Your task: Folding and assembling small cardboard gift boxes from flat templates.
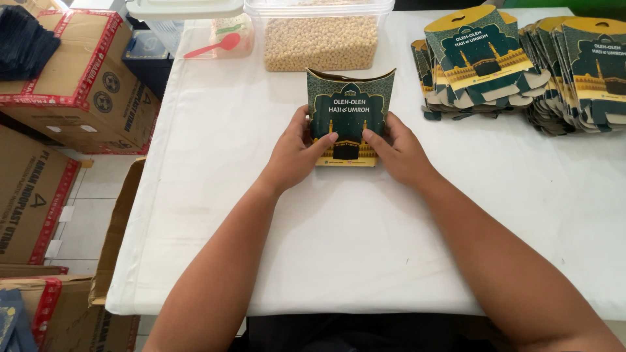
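At table centre: small green-and-gold carton (pixel 349 117), partly folded and standing open at the top, on white tablecloth (pixel 339 221). Left hand (pixel 297 151) clamped on its left edge, thumb across the front; right hand (pixel 399 151) clamped likewise on the right edge. Behind, just apart: clear tub of pale beans (pixel 321 40). Left of that: lidded container with pink spoon (pixel 215 44). Far right: stacks of flat cartons (pixel 521 65). Off the table, left: brown cardboard boxes (pixel 85 85).

Single head-worn view, looking steeply down and forward, close over white table (pixel 215 195)
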